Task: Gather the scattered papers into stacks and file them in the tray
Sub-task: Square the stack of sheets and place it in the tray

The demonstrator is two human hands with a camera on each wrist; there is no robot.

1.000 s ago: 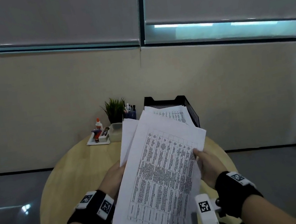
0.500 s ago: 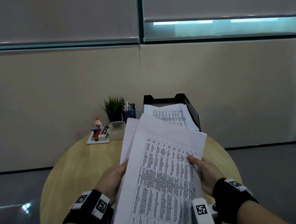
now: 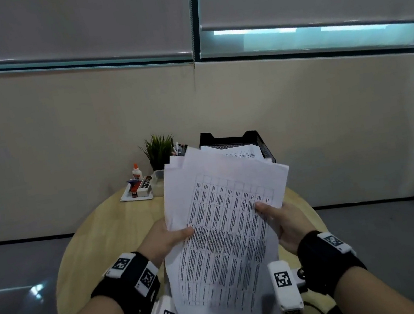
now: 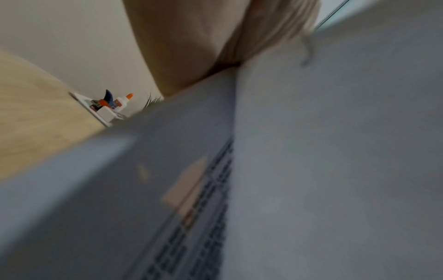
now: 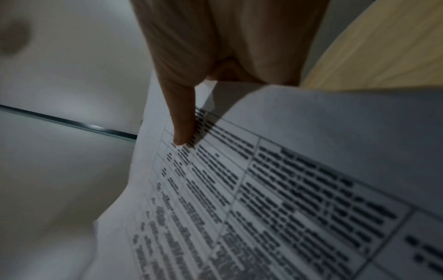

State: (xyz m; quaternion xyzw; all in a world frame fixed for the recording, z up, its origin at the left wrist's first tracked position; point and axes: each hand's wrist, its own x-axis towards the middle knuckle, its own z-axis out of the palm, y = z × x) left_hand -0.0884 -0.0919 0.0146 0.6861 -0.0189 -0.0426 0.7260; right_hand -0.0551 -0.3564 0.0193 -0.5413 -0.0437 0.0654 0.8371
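Note:
I hold a loose stack of white papers (image 3: pixel 224 229) printed with tables, raised above the round wooden table (image 3: pixel 109 230). My left hand (image 3: pixel 169 236) grips the stack's left edge with its thumb on top. My right hand (image 3: pixel 276 213) pinches the right edge, thumb on the printed face; the right wrist view shows that thumb (image 5: pixel 182 121) lying on the stack of papers (image 5: pixel 287 189). In the left wrist view the papers (image 4: pixel 311 170) fill the frame, blurred. The black tray (image 3: pixel 236 141) stands at the table's far side with printed sheets in it, just behind the stack's top.
At the far left of the table sit a small white tray (image 3: pixel 136 194) with a glue bottle (image 3: pixel 137 171) and stationery, a potted plant (image 3: pixel 157 148) and a pen cup. A beige wall rises directly behind the table.
The sheets have slid closer together into a tighter stack and stand more upright. My left thumb has come over onto the top sheet. The right hand keeps its hold.

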